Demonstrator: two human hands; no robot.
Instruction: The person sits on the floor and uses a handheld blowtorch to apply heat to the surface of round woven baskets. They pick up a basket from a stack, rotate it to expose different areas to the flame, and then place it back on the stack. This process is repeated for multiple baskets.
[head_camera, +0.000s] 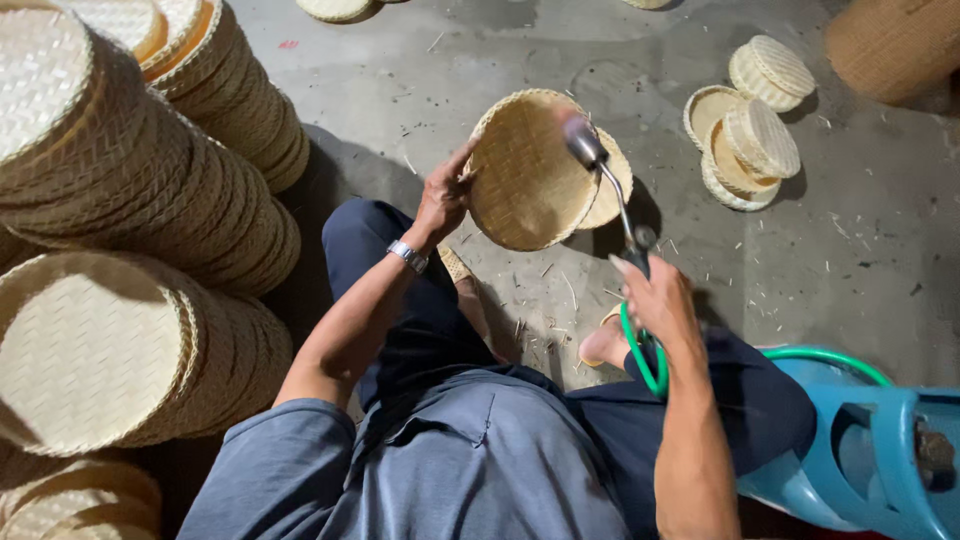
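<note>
Left hand (443, 200) gripped the rim of a round woven basket (522, 175), upper centre of frame, tilted with its inside facing the camera. Right hand (655, 300) was closed around a metal torch wand (610, 190), nozzle just at the basket's right rim; green hose (640, 360) looped below the hand. Stacked woven lids (120, 220) filled the left side. Small baskets (750, 130) sat upper right on the concrete floor (850, 260).

The left hand (443, 198) grips the rim of a round woven basket (525, 170), tilted open toward the person — the right hand (655, 300) holds a torch (608, 180) on a green hose (655, 365), nozzle at the basket's rim. Basket stacks (150, 230) stand left.
</note>
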